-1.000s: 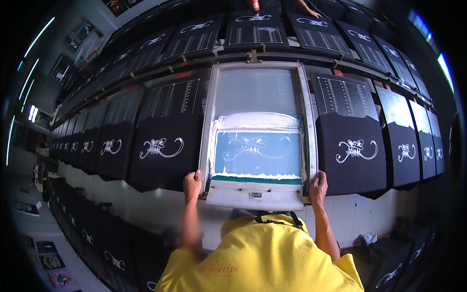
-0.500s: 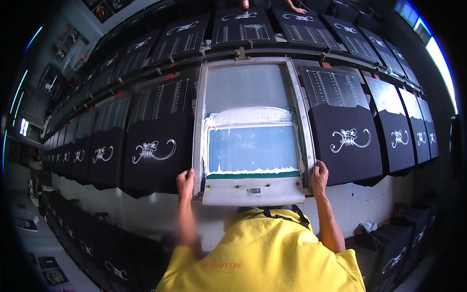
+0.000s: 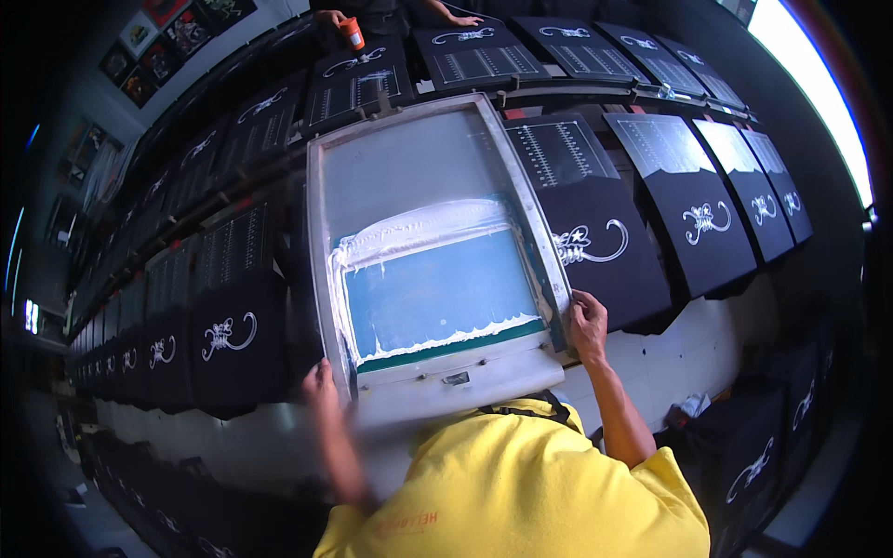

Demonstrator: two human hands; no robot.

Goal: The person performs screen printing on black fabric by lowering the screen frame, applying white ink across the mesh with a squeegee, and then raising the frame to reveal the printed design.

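Note:
A screen-printing frame (image 3: 523,200) with pale metal sides lies before me, slanting across the picture. White ink (image 3: 423,228) is banked across the middle of its mesh and runs along the edges of a blue area (image 3: 437,296). My left hand (image 3: 323,383), somewhat blurred, is closed at the frame's lower left side. On the lower right side, the fingers of my right hand (image 3: 588,325) are closed round the edge. A black cloth piece (image 3: 605,246) with a white scroll print sits partly behind the frame's right side.
More printed black pieces on boards stretch left (image 3: 223,339) and right (image 3: 712,228). A second row (image 3: 484,60) runs behind a rail. Across it, another person's hand (image 3: 329,18) holds an orange heat gun (image 3: 352,34); that person's other hand (image 3: 465,20) rests on a board.
The frame has shifted left in the picture and now slants, with both my hands still on it. The whole view has turned. The heat gun appears farther left.

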